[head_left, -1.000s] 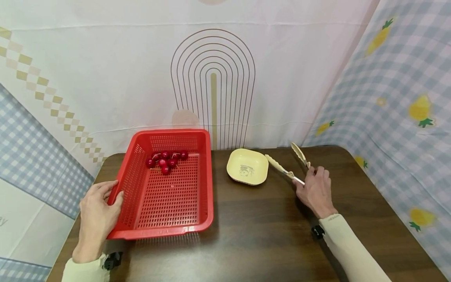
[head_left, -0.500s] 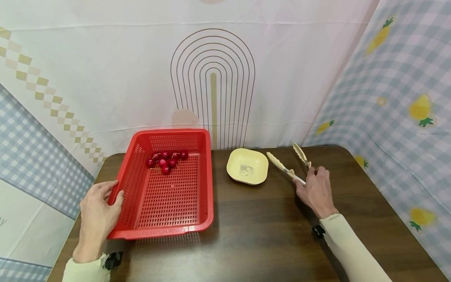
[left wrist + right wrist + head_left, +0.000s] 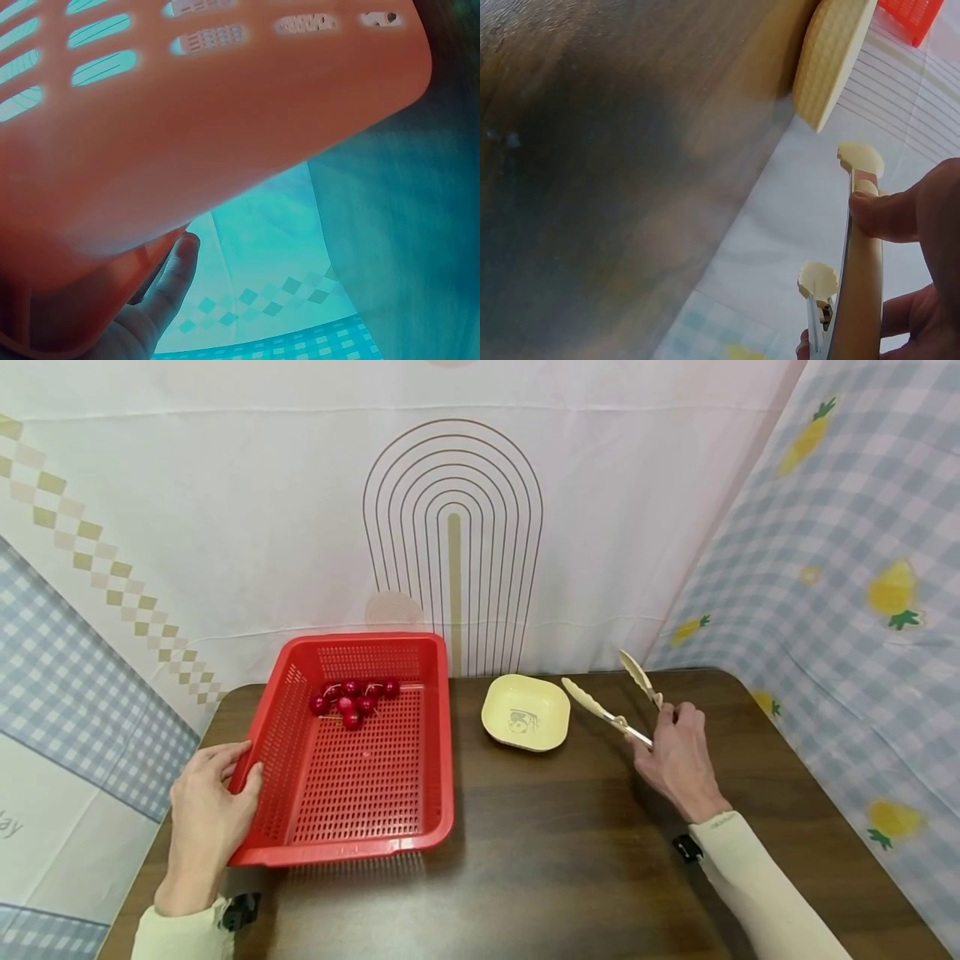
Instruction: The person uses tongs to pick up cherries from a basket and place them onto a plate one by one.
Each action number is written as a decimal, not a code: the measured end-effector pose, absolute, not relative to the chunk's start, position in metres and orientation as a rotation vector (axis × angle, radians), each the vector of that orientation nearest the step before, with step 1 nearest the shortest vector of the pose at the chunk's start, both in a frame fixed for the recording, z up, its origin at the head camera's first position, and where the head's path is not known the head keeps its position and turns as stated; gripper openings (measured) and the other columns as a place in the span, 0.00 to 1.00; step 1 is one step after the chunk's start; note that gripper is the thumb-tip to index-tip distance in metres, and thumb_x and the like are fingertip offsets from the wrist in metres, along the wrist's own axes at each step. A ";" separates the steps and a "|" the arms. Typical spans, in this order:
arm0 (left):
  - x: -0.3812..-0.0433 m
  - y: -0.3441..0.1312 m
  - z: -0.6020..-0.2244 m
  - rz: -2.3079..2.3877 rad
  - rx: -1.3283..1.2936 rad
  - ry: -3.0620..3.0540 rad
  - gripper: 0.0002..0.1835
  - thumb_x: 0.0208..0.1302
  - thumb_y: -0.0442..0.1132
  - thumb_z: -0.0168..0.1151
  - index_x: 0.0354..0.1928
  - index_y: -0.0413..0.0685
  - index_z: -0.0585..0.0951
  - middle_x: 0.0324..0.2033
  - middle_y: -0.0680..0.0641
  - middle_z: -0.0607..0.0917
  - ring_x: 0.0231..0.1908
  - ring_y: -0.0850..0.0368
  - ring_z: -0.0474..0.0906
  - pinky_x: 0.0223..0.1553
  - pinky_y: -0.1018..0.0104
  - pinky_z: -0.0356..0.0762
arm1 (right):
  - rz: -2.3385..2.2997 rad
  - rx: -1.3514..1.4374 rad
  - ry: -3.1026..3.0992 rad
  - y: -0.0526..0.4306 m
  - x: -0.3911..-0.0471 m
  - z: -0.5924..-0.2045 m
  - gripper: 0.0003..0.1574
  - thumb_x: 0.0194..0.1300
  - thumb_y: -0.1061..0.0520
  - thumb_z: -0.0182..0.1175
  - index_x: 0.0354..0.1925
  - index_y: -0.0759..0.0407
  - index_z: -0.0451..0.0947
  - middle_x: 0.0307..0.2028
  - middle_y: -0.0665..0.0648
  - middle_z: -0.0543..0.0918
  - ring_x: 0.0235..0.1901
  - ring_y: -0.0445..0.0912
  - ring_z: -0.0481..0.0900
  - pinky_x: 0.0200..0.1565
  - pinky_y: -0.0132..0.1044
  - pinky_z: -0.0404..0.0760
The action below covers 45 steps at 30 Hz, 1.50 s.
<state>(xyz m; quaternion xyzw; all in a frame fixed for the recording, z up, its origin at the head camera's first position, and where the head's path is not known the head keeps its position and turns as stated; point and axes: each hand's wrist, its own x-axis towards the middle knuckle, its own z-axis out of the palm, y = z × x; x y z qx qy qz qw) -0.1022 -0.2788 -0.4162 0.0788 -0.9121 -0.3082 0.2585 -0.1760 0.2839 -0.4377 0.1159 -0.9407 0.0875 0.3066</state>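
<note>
My left hand (image 3: 212, 806) grips the left rim of a red plastic basket (image 3: 447, 752), thumb inside and fingers outside. In the left wrist view the slotted basket wall (image 3: 187, 127) fills the upper part. Several dark red cherries (image 3: 352, 703) with stems lie toward the back of the basket. On the right, my right hand (image 3: 678, 762) holds a pair of tongs (image 3: 603, 712) with cream tips and metal arms, its two arms spread apart. The right wrist view shows my thumb pressing along one arm of the tongs (image 3: 861, 270). The tips point away from me, just right of a small yellow dish (image 3: 527, 713).
All of this is on a dark wooden table (image 3: 540, 860). A white patterned cloth (image 3: 600, 510) hangs right behind its back edge. Blue checked cloth (image 3: 847, 610) with pineapple prints hangs along the right side.
My right hand has shifted slightly right, and the tongs' tips have lifted a little. The left hand, basket, cherries and dish stay put.
</note>
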 end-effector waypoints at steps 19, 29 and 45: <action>-0.102 -0.277 -0.417 -0.856 0.209 -2.472 0.19 0.61 0.29 0.67 0.55 0.31 0.84 0.52 0.31 0.83 0.46 0.28 0.84 0.51 0.37 0.71 | 0.156 0.301 -2.535 0.265 -0.170 -0.426 0.40 0.53 0.53 0.76 0.47 0.86 0.74 0.36 0.76 0.74 0.33 0.66 0.70 0.32 0.54 0.73; -0.101 -0.276 -0.416 -0.858 0.199 -2.463 0.19 0.61 0.29 0.66 0.54 0.30 0.84 0.51 0.31 0.83 0.45 0.28 0.84 0.51 0.36 0.71 | 0.199 0.335 -2.494 0.264 -0.171 -0.429 0.38 0.50 0.55 0.78 0.45 0.83 0.72 0.35 0.76 0.72 0.33 0.65 0.68 0.34 0.50 0.69; -0.100 -0.277 -0.415 -0.822 0.207 -2.468 0.18 0.61 0.30 0.67 0.54 0.33 0.85 0.50 0.34 0.84 0.44 0.34 0.86 0.42 0.69 0.72 | 0.137 0.322 -2.533 0.254 -0.172 -0.428 0.41 0.51 0.51 0.77 0.49 0.84 0.76 0.38 0.75 0.75 0.36 0.67 0.72 0.35 0.55 0.72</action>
